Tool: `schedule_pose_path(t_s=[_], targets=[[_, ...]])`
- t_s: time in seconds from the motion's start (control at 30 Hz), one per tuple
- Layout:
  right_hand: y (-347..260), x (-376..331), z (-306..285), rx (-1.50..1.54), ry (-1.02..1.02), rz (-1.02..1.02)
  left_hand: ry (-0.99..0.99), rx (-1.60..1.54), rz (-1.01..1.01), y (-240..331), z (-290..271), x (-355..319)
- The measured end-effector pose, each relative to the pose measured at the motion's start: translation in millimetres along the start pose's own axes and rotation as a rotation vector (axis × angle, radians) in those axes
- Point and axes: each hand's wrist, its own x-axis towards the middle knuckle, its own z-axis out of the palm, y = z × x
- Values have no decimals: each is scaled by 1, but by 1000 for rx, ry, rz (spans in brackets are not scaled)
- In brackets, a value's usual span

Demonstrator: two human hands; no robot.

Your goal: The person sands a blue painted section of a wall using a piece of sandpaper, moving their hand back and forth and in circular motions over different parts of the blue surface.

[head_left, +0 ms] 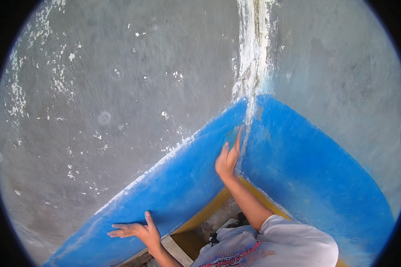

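Head view is up on my monitor. Where do you place the teal pad (230,136)?

"From my end, I see it just left of the corner seam (250,110), apparently flat against the left blue band (178,173). I read the right hand (228,156) as pinching it between thumb and fingers, though I can't tell how hard it presses."

"And the other one?"

"I have the left hand (137,230) lower and well left of the seam, thumb and fingers spread at the same band, holding nothing that I can see."

"How far along do you call it?"

"Partway, and that's only my judgement. I see blue on both sides of the seam, with paler, scuffed patches on the right blue band (312,164). What looks left is the whitish edge line (140,179) slanting down and left from the seam, and the seam itself, rough and pale. I can't tell which blue the pad has covered."

"Farther out?"

"Up and left of the seam, I get the grey wall (142,89), flecked with white and, to my eye, unworked. Around the seam's foot runs a yellow strip (209,202); below it and to the left lies a wooden board (176,250)."
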Motion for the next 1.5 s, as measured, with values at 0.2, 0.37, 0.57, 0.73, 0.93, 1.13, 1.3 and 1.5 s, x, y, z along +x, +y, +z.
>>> schedule_pose_path(t_s=[0.2, 0.37, 0.57, 0.73, 0.93, 1.13, 1.3, 1.5], targets=[[5, -32, -2, -60, -43, -89, 53, -34, 48, 15, -2, 3], [-13, 7, 7, -21, 45, -142, 18, 46, 53, 0, -3, 2], [-5, 32, -1, -29, 135, -115, 28, -65, 39, 14, -1, 2], [-2, 6, 5, -30, 88, -149, 34, -49, 23, 10, -4, 2], [-35, 25, -4, -27, 22, -126, 51, 53, 69, -1, 2, 0], [-31, 32, -5, -49, 51, -171, 26, -28, 18, 13, -5, 0], [-35, 31, 0, -23, 74, -164, 41, -54, 66, 13, -2, 0], [-7, -30, 8, -37, -56, -308, 47, -21, 55, 4, -7, 0]])
